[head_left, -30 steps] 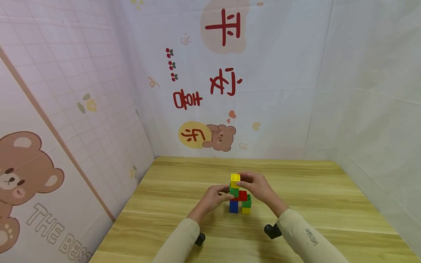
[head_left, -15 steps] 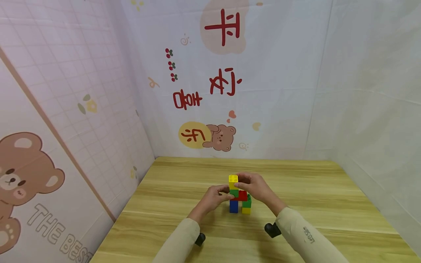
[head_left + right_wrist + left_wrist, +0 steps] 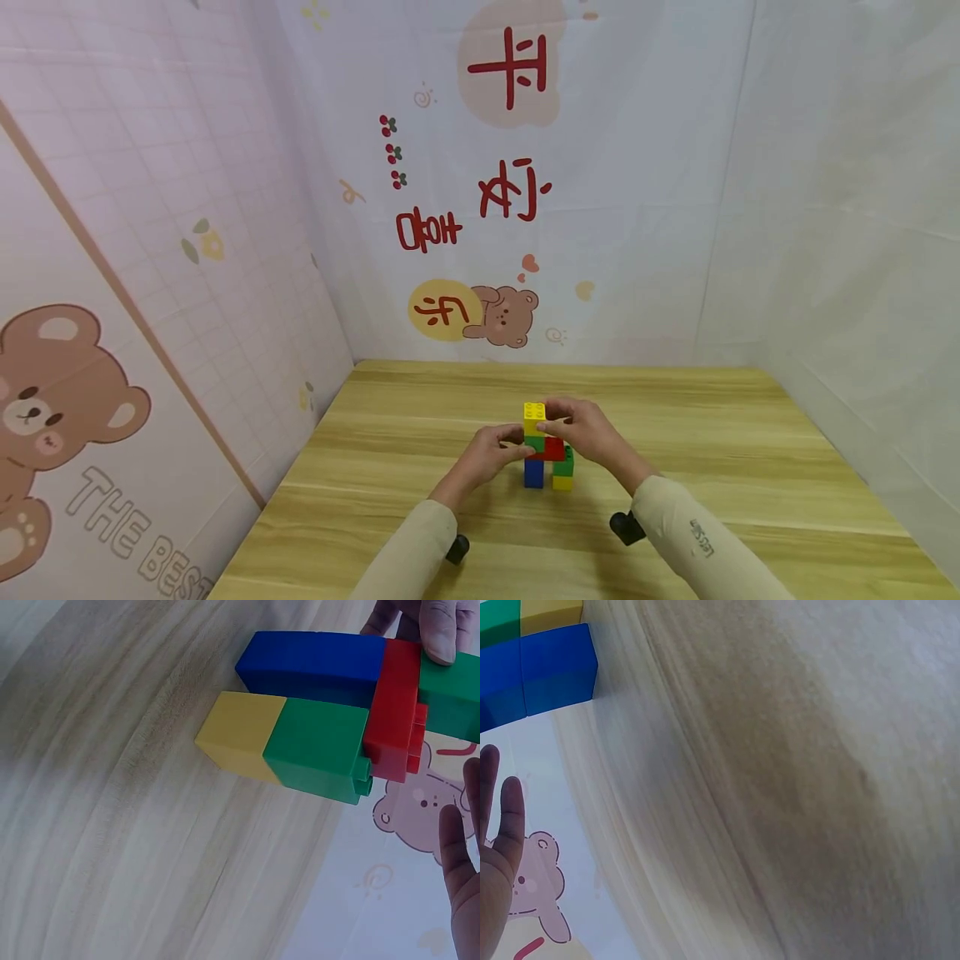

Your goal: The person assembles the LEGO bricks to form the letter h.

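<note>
At the middle of the wooden table, blue bricks (image 3: 533,475) form an upright column, with a red brick (image 3: 394,712) across its top. A green brick (image 3: 533,443) sits on the red one's left end. My left hand (image 3: 483,455) grips this green brick, its thumb (image 3: 439,634) on the near side. In the head view, my right hand (image 3: 588,429) pinches a studded yellow brick (image 3: 533,419) from the right, directly over the green one. To the column's right stands a lower stack, green brick (image 3: 319,746) on yellow brick (image 3: 240,735).
Wooden table (image 3: 360,433) surrounds the stack. A white cloth backdrop (image 3: 637,208) with printed bears hangs behind and at the sides. Black rounded pieces (image 3: 627,527) show beside both sleeved forearms.
The right hand has brought the yellow brick slightly left and down, so it now lines up on the green brick. The left hand and the lower stack have stayed in place.
</note>
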Motion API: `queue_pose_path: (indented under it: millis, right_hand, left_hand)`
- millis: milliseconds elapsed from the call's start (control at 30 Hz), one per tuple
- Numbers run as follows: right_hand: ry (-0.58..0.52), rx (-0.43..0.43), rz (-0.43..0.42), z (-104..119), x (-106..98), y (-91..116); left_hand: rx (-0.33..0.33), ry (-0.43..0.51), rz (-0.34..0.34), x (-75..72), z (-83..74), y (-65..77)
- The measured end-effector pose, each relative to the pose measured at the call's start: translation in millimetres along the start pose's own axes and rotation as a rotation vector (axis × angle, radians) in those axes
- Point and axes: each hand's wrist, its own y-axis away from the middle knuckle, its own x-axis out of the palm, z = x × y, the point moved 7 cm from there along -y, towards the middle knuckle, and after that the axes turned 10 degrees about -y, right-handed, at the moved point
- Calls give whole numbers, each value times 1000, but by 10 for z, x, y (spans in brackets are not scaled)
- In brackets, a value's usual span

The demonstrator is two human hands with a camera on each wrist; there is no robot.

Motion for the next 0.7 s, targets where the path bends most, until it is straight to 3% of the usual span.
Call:
queue_pose_path:
  millis: [367,700]
  right_hand:
    - [-55,54,-47,-99,23,40]
    - [-51,52,-96,-167,31,57]
  left_hand:
    - [4,-17,6,36,58,-22]
    - [25,-38,0,5,30,-28]
